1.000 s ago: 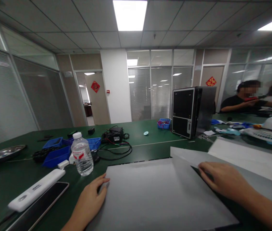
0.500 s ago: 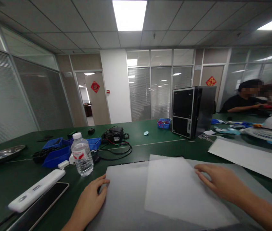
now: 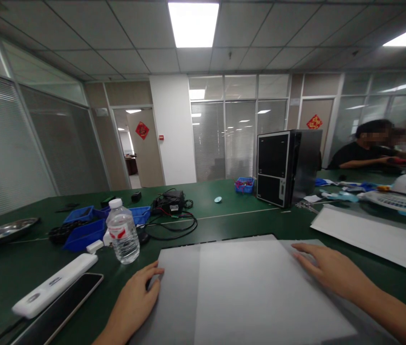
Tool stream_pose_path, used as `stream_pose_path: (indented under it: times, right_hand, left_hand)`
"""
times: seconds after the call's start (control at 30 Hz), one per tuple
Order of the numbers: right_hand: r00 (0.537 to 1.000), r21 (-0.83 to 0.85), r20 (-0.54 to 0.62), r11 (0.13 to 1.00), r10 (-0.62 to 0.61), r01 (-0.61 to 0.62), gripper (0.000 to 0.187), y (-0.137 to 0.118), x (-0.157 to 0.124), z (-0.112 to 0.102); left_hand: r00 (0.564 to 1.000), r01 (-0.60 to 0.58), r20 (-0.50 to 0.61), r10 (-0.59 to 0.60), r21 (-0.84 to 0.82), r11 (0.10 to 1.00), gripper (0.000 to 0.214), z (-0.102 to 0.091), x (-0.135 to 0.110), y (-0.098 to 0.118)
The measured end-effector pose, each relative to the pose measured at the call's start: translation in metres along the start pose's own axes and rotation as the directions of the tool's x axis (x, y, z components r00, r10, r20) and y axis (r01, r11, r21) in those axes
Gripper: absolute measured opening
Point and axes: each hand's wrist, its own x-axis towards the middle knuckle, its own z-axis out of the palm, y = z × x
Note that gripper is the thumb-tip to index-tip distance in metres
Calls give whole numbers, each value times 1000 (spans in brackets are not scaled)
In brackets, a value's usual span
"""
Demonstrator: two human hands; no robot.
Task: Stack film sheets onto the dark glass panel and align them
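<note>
A large pale grey sheet [image 3: 246, 292] lies flat on the green table [image 3: 224, 223] in front of me, with a second thin sheet laid over its right part. My left hand [image 3: 134, 299] rests at the sheet's left edge, fingers curled loosely on it. My right hand [image 3: 327, 270] lies flat on the sheet's right side, fingers stretched out and pointing left.
A water bottle [image 3: 122, 231], a white device [image 3: 54, 284] and a dark phone [image 3: 59, 306] lie to the left. Blue bins [image 3: 84, 230] and cables [image 3: 172, 215] sit behind. A black computer case [image 3: 284, 165] stands mid-table. White boards [image 3: 371, 237] lie right. Two people sit far right.
The upper sheet, folded back at the right a second ago, has been laid down and slid left over the lower sheet; my right hand followed it. My left hand has stayed put.
</note>
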Motion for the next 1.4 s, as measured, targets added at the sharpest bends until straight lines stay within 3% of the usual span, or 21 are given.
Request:
stream_pose_path:
  times: [0.27,0.6,0.77,0.9,1.4]
  right_hand:
    - [995,-8,102,1000,8,-7,51,1,1,-5]
    - [991,131,85,987,-100,88,62,-17,-7,-1]
    - [999,21,44,1000,2,-3,56,-7,-2,-6]
    - [996,-9,75,999,43,-43,52,-2,1,-5]
    - [986,126,91,984,-137,125,55,-21,-9,5]
  left_hand:
    - [1000,-7,15,7,3,1000,40,3,-1,-4]
    - [998,-45,36,45,7,999,44,7,2,-5]
    - [998,-44,43,44,7,999,44,5,1,-4]
    - [998,-40,49,40,6,999,44,3,0,-3]
    - [999,-30,34,29,29,999,52,5,-1,1]
